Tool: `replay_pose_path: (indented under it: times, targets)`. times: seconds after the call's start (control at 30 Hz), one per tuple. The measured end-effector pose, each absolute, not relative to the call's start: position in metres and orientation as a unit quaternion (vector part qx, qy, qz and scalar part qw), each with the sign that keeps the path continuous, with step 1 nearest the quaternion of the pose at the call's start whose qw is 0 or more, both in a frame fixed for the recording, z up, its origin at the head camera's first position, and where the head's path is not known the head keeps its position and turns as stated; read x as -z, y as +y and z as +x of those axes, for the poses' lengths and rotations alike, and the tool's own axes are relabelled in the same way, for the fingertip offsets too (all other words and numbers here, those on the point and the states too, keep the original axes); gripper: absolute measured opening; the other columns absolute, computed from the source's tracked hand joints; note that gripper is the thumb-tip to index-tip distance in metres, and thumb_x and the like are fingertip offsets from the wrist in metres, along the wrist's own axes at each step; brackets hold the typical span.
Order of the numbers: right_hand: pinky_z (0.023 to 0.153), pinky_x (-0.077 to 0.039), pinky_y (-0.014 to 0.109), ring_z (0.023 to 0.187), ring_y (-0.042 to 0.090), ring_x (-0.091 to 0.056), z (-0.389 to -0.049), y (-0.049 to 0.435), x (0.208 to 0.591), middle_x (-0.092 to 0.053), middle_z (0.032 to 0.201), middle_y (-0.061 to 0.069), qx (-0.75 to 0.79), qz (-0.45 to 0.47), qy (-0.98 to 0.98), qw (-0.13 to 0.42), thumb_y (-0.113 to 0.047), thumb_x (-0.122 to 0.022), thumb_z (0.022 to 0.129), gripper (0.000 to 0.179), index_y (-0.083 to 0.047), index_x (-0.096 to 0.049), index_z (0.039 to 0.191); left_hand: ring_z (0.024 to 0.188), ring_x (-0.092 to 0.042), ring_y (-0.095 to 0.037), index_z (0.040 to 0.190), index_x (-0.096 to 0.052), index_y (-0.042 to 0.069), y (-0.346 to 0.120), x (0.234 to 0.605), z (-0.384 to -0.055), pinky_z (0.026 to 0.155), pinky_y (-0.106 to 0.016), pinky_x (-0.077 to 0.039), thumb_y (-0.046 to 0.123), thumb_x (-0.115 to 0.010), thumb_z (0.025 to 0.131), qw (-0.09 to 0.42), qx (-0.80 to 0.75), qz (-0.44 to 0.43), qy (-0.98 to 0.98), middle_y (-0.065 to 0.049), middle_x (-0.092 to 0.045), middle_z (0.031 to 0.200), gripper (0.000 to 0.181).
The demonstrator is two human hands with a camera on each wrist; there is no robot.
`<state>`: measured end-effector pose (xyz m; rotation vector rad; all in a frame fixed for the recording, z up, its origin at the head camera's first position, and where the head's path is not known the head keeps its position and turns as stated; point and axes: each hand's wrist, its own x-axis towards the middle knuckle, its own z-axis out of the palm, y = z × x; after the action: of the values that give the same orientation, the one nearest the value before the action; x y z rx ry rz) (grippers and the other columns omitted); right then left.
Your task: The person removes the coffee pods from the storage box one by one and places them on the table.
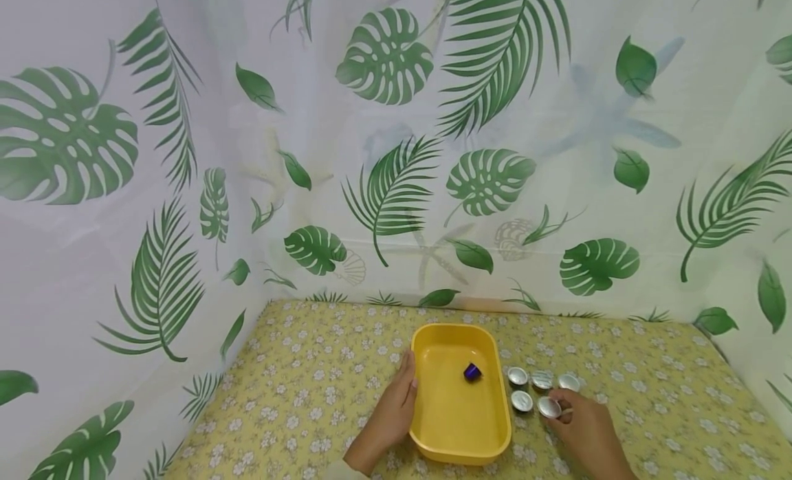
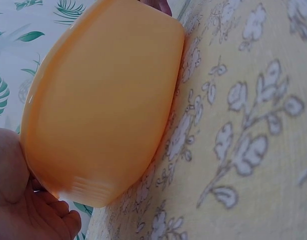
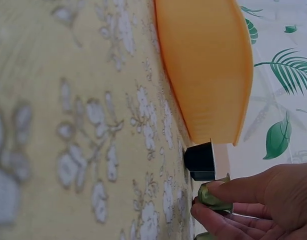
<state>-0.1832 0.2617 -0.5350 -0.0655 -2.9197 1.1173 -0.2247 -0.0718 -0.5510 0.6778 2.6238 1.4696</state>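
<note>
A yellow plastic tub [image 1: 458,425] stands on the cloth, with one dark blue coffee capsule [image 1: 472,372] lying on its side inside. My left hand [image 1: 391,408] holds the tub's left side at the rim; the left wrist view shows its fingers [image 2: 63,220] curled near the tub's end. To the right of the tub, my right hand [image 1: 586,425] pinches a green coffee capsule [image 3: 216,197] between thumb and fingers, its silver lid facing up. Beside it on the cloth are a black capsule [image 3: 199,161] and several others, lids up, among them a near-left capsule [image 1: 522,401].
A yellow flowered cloth [image 1: 309,397] covers the table. White sheeting with green leaf prints [image 1: 396,191] hangs behind and on the left and right sides. The standing capsules, such as the back-row capsule [image 1: 542,379], sit close together beside the tub's right wall.
</note>
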Motion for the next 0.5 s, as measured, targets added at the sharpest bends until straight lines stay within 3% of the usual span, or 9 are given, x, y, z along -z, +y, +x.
replay_pose_path:
  times: [0.23,0.5]
  targets:
    - [0.059,-0.060,0.035,0.074,0.023,-0.071,-0.1852,0.2618,0.5390,-0.071,0.103,0.023,-0.343,-0.015,-0.939,-0.003,-0.003,-0.082,0.083,0.043,0.012,-0.063,0.119,0.155,-0.007,-0.032,0.161,-0.005,0.001,-0.0721,0.5501,-0.2248,0.123,-0.054,-0.012,0.019,-0.025,0.114,0.030,-0.476,0.217,0.852,-0.010,0.001,0.167,0.054]
    - [0.057,-0.057,0.038,0.071,0.018,-0.067,-0.1848,0.2591,0.5370,-0.073,0.093,0.006,-0.316,-0.026,-0.948,-0.014,-0.009,-0.082,0.084,0.031,0.000,-0.070,0.112,0.155,-0.006,-0.032,0.161,-0.005,0.001,-0.0724,0.5505,-0.2259,0.123,-0.054,-0.012,0.018,-0.026,0.114,0.031,-0.478,0.219,0.850,-0.011,0.001,0.167,0.054]
